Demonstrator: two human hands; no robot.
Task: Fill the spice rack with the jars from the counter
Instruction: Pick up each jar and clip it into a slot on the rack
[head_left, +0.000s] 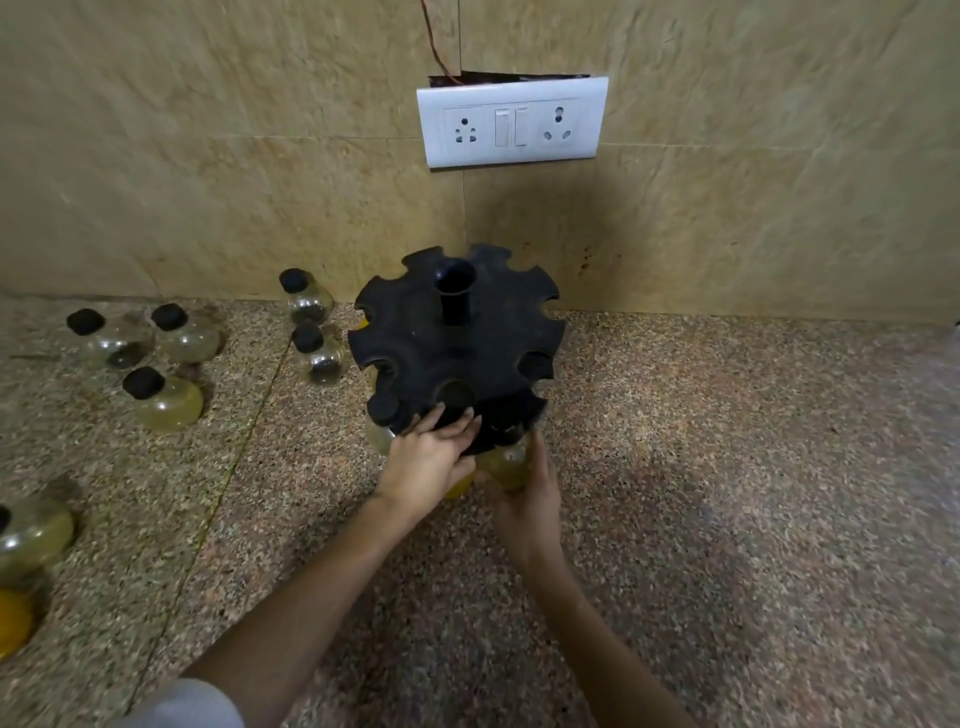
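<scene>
A round black spice rack (457, 343) with notched edges and a central tube stands on the granite counter by the wall. My left hand (428, 457) rests flat on the rack's near rim, fingers spread. My right hand (524, 493) grips a yellowish jar (506, 465) from below, its black cap tucked at a notch under the rim. Another jar (382, 415) hangs in the notch to the left. Several black-capped glass jars stand loose on the counter to the left, such as one near the rack (319, 356) and a yellow one (163, 400).
A white socket and switch plate (511, 122) sits on the tiled wall above the rack. Two more jars (31, 535) stand at the far left edge, one orange-yellow (13, 621). The speckled counter (727, 467) stretches to the right.
</scene>
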